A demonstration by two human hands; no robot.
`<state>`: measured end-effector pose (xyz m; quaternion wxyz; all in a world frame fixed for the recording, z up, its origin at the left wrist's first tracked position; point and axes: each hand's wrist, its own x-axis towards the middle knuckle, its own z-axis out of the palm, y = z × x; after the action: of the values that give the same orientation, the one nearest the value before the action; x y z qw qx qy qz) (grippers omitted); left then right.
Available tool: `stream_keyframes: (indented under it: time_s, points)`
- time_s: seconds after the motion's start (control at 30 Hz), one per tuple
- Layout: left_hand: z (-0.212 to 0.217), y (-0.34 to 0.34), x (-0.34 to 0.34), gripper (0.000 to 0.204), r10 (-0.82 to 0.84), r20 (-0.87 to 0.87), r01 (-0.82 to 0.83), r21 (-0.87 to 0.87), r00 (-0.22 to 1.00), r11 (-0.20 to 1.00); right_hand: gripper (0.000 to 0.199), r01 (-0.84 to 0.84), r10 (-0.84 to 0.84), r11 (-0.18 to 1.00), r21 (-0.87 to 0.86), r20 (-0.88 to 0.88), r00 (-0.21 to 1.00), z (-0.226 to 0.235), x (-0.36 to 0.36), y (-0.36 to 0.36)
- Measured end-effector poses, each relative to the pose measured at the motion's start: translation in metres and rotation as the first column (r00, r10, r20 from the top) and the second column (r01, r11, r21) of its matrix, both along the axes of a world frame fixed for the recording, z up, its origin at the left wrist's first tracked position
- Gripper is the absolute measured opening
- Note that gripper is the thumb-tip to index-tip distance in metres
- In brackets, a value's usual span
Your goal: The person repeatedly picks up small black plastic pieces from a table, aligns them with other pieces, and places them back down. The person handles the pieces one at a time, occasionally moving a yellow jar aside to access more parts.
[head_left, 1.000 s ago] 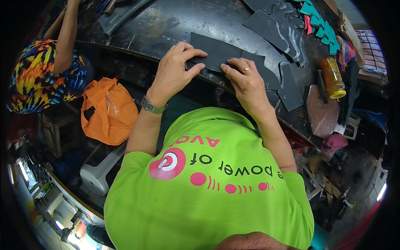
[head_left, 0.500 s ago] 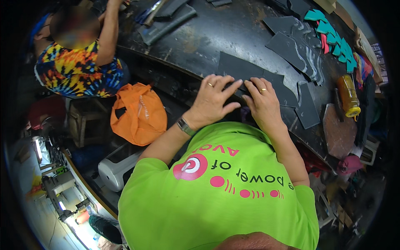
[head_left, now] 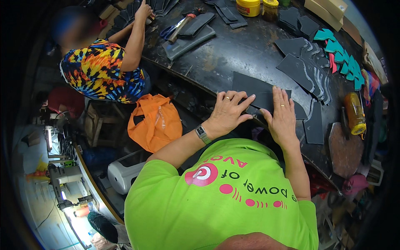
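A flat black sheet piece (head_left: 248, 82) lies at the near edge of the dark table, with a smaller black piece (head_left: 263, 100) overlapping it in front. My left hand (head_left: 230, 111) rests at the left end of the pieces, index finger reaching across and thumb apart from it. On the right end, my right hand (head_left: 283, 118) lies flat with its fingers stretched out and thumb spread toward the left hand. The fingertips of both touch the black material. Another cut black piece (head_left: 314, 127) lies just right of my right hand.
Black pieces with pale curved edges (head_left: 296, 73) and teal pieces (head_left: 339, 52) lie farther right. An amber jar (head_left: 355, 113) lies near a brown board (head_left: 346, 150). Scissors (head_left: 170, 31) sit far left, close to a co-worker (head_left: 93, 66). An orange bag (head_left: 154, 125) is below the table's edge.
The view has shifted, so the scene sits lower and farther right. My right hand's fingers, bent before, are now straightened flat over the black piece. The left hand stays at its end.
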<state>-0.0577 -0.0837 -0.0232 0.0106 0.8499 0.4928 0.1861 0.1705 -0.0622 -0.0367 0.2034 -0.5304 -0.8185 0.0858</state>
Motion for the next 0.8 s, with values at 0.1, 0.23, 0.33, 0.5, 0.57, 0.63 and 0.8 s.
stream_keyframes:
  time_s: [0.1,0.23,0.33,0.5,0.57,0.63,0.8]
  points:
    - [0.005,0.006,0.010,0.067,-0.017,0.009,0.017,-0.002,1.000,1.000,0.078,0.029,-0.027,1.000,-0.010,0.105,0.994,0.003,-0.002,0.010]
    - [0.004,0.030,0.033,0.073,-0.107,0.068,0.115,-0.121,0.992,0.986,0.072,0.015,-0.010,0.997,-0.078,0.065,0.998,0.004,0.003,0.018]
    - [-0.004,0.048,0.046,0.078,-0.197,0.175,0.237,-0.248,0.965,0.939,0.067,-0.019,-0.018,0.988,-0.153,-0.234,0.972,-0.001,0.015,0.022]
    - [-0.022,0.073,0.056,0.078,-0.242,0.120,0.260,-0.163,0.963,0.952,0.065,-0.024,-0.142,0.972,-0.235,-0.661,0.737,-0.011,0.022,0.019]
    - [-0.027,0.076,0.060,0.078,-0.221,0.087,0.231,-0.123,0.971,0.965,0.063,0.042,-0.144,0.986,-0.163,-0.690,0.709,-0.008,0.030,0.012]
    - [-0.029,0.072,0.062,0.077,-0.173,0.056,0.177,-0.073,0.983,0.982,0.060,0.160,-0.164,0.985,-0.069,-0.676,0.718,-0.004,0.038,0.000]
    - [-0.027,0.067,0.064,0.072,-0.122,0.033,0.123,-0.018,0.992,0.992,0.062,0.418,-0.364,0.905,0.076,-0.372,0.854,0.000,0.071,-0.016]
